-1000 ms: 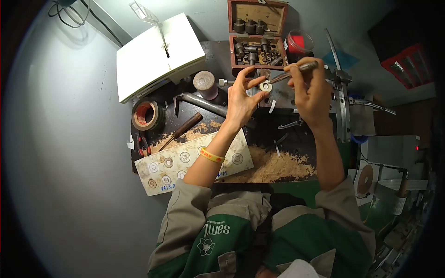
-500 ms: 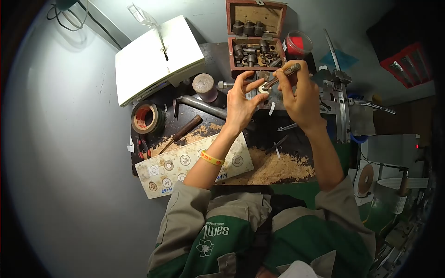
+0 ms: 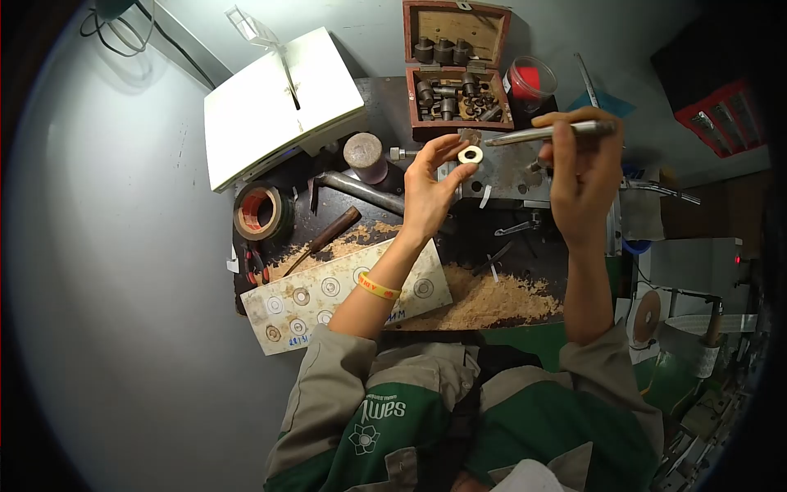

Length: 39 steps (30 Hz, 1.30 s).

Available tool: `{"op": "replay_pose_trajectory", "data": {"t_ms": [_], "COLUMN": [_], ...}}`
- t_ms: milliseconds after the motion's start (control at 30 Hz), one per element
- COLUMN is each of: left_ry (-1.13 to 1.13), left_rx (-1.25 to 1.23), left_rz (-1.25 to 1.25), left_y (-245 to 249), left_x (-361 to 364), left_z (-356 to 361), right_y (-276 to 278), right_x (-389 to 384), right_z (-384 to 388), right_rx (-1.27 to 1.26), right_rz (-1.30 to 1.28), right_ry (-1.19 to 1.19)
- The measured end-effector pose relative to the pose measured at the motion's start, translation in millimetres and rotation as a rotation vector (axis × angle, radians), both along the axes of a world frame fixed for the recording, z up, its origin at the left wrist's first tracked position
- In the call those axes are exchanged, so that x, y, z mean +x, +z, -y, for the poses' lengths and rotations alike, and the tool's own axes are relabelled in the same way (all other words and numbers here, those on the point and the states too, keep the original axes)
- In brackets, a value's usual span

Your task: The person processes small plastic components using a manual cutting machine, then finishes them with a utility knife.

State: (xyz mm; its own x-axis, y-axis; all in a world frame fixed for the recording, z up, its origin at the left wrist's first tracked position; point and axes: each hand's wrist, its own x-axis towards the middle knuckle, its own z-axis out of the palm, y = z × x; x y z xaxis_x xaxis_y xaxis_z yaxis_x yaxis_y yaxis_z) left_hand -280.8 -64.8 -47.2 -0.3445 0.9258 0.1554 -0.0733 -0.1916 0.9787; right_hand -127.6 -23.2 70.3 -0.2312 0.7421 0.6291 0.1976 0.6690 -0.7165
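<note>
My left hand (image 3: 432, 187), with a yellow band at the wrist, pinches a small pale ring (image 3: 470, 155) between thumb and fingertips. The ring's dark hole faces up towards me. To the right, my right hand (image 3: 584, 176) grips a tapered metal rod (image 3: 549, 132), held almost level. Its thin end points left at the ring, a short gap away. Below both hands sits a metal block (image 3: 500, 176) with holes in its top.
Behind the hands stands an open wooden box (image 3: 459, 129) of metal dies. A hammer (image 3: 361, 190), a round block (image 3: 366, 160), a tape roll (image 3: 277, 215) and a wooden-handled tool (image 3: 332, 230) lie left. A marked pale board (image 3: 348, 303) and wood shavings (image 3: 500, 299) are nearest me.
My right hand has moved right, drawing the metal rod away from the ring. The rod has swung from slanted to nearly level. My left hand stays almost in place with the ring.
</note>
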Motion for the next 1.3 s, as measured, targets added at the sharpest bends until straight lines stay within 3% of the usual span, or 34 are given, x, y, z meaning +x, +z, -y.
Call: {"op": "replay_pose_trajectory", "data": {"t_ms": [100,133,167,233,300,367,433,567,733,833,867,1100,1300], "left_ry": [0.062,0.063,0.062,-0.003,-0.082,-0.093,-0.101,-0.09,-0.121,-0.116,-0.105,-0.076,-0.097], "left_rx": [0.01,0.017,0.028,-0.027,-0.118,-0.208,-0.235,-0.293,-0.297,-0.316,-0.319,-0.32,-0.358], "left_rz": [0.412,0.523,0.633,0.732,0.807,0.815,0.82,0.77,0.674,0.673,0.671,0.461,0.548], "left_y": [9.1,13.7,17.5,18.2,13.8,13.5,4.1,-4.5,-3.2,-5.1,-6.0,-18.8,-20.5], "left_x": [-5.4,-9.5,-12.6,-12.8,-10.6,-5.6,-4.2,-4.0,-6.0,-6.0,-4.7,-4.9,-5.0], "left_z": [6.1,11.0,15.8,25.7,40.4,54.5,65.2,81.2,91.6,94.2,94.3,96.9,81.3], "right_y": [9.8,11.9,2.5,1.7,-11.3,-10.5,-7.9,-30.9,-50.7,-53.4,-67.8,-107.6,-143.8], "right_x": [17.6,21.2,18.2,12.8,11.8,12.4,14.4,19.6,24.7,27.0,30.7,28.0,24.5], "right_z": [-1.3,-4.2,-9.2,0.9,6.6,24.0,40.4,64.1,82.4,85.7,86.0,100.7,100.5], "right_rx": [-0.04,-0.06,-0.165,-0.36,-0.405,-0.538,-0.513,-0.547,-0.542,-0.752,-0.589,-0.508,-0.373], "right_rz": [-0.042,0.055,-0.07,0.257,0.297,0.283,0.457,0.558,0.497,0.445,0.512,0.672,0.797], "right_ry": [-0.139,-0.142,-0.006,-0.011,0.077,0.13,0.169,0.217,0.232,0.233,0.242,0.337,0.268]}}
